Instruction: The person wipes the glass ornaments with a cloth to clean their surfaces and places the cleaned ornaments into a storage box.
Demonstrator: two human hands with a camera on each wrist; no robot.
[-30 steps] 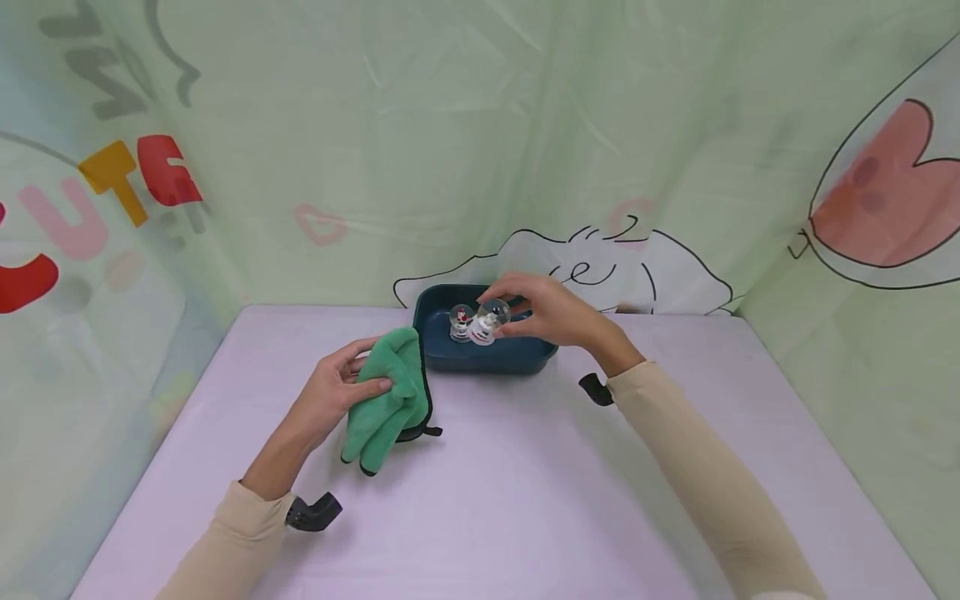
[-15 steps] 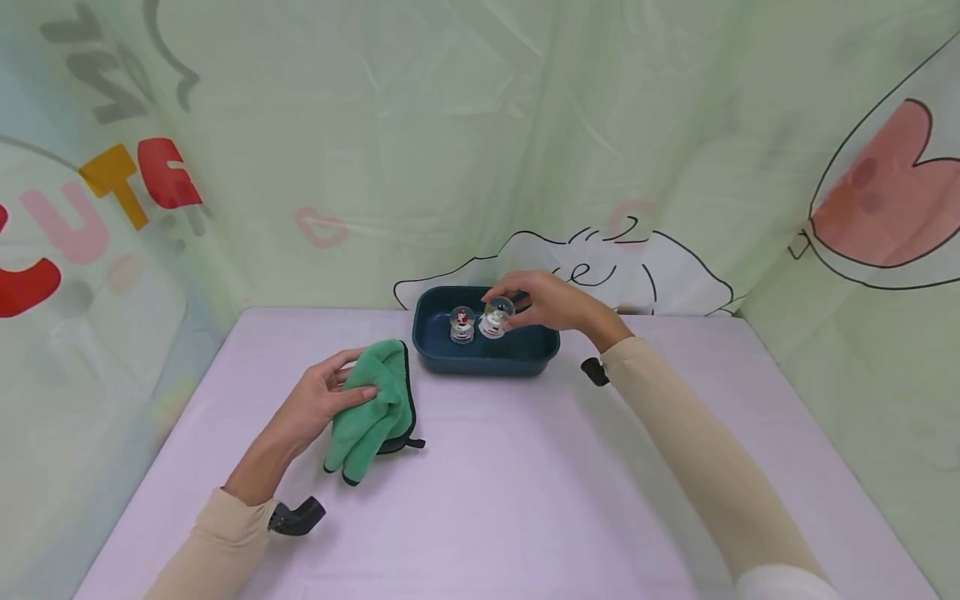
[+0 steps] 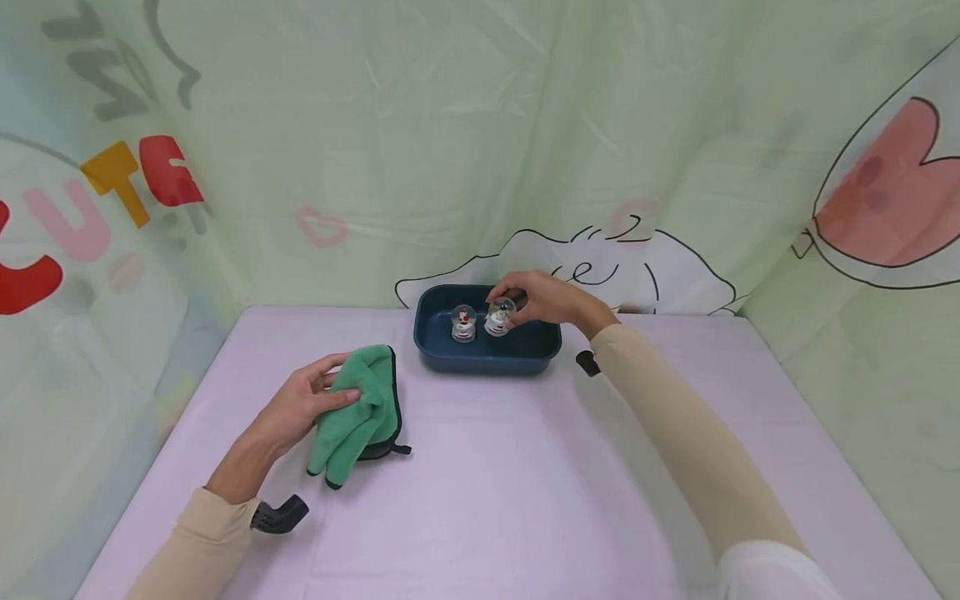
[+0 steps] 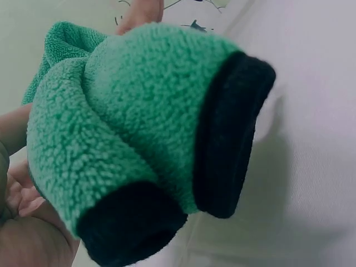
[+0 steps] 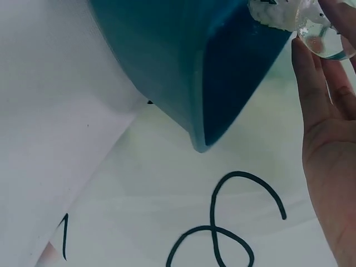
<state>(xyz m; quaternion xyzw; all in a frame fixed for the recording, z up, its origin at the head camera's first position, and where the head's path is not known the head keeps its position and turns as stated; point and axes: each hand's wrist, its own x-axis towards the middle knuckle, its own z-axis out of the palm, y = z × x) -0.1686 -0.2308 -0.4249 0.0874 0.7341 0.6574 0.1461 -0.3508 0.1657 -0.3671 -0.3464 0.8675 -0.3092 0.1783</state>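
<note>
My left hand grips a folded green cloth with black edging, held over the table's left half; its fleecy folds fill much of the left wrist view. Over a dark blue tray my right hand holds a small snow globe with a white base, thumb and fingers around the glass ball. That globe is upright inside the tray. To its left in the same tray stands a second snow globe with a small red figure. In the right wrist view the fingers lie against the clear ball.
The table has a pale lilac cover. Behind it hangs a light green printed curtain, close to the tray's back side. A black wrist mount sticks out from the left sleeve, another from the right.
My left hand has moved left and slightly toward me with the cloth. The right hand has shifted the held globe a little right, turning it from tilted to upright, apart from the other globe.
</note>
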